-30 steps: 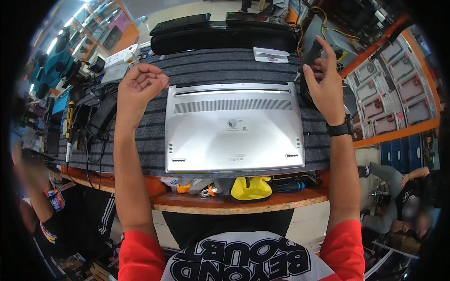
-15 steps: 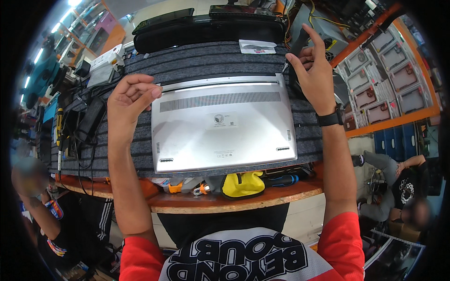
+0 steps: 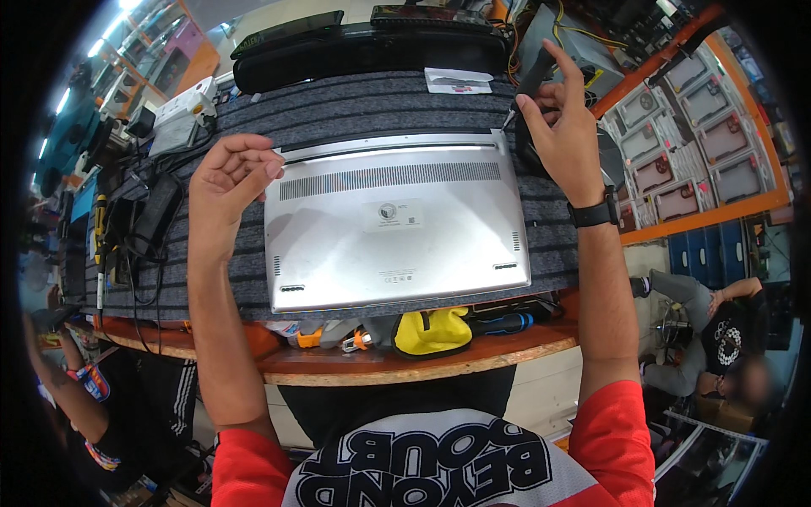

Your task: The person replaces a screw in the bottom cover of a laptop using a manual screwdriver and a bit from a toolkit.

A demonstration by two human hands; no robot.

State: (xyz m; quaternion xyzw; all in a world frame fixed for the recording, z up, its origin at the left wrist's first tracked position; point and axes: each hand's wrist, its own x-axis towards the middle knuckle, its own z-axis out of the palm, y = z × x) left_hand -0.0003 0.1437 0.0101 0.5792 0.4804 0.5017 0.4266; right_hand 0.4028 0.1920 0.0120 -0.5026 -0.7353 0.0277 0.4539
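A closed silver laptop (image 3: 395, 253) lies upside down on a dark striped mat, its vented bottom cover facing up. Near its far right corner, my right hand (image 3: 564, 127) grips a dark-handled screwdriver (image 3: 532, 78), index finger stretched along the handle. The screwdriver's thin shaft slants down to the laptop's far right corner; whether its tip sits in a screw is too small to tell. My left hand (image 3: 234, 182) is at the far left corner, fingers curled and thumb against the index finger. What that pinch holds, if anything, cannot be made out.
Beyond the laptop are a white packet (image 3: 458, 81) and a long black case (image 3: 367, 61). Cables and a yellow-black screwdriver (image 3: 100, 228) lie at the left. A shelf under the mat holds a yellow pouch (image 3: 432, 331) and a blue-black tool (image 3: 500, 324). Other people sit at both sides.
The view has shifted slightly, so the bench and laptop appear a little further left. Both my hands keep nearly the same pose. The person at the left has leaned out of place.
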